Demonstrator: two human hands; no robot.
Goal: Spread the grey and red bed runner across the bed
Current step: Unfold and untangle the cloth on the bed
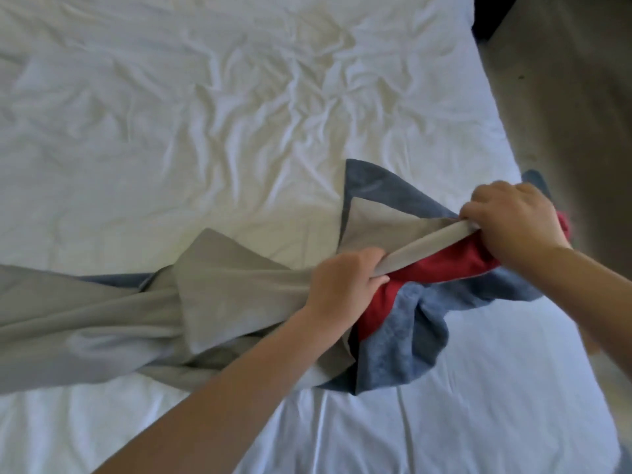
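The bed runner lies bunched and twisted across the white bed, its light grey face running off the left edge. Near the bed's right side its red part and blue-grey backing are crumpled together. My left hand grips a folded grey edge of the runner near the middle. My right hand grips the same grey edge farther right, close to the bed's right edge, so a strip of grey is stretched between the two hands.
The white sheet is heavily wrinkled across the far part of the bed. A brownish carpeted floor runs along the bed's right side. A dark object sits at the top right corner.
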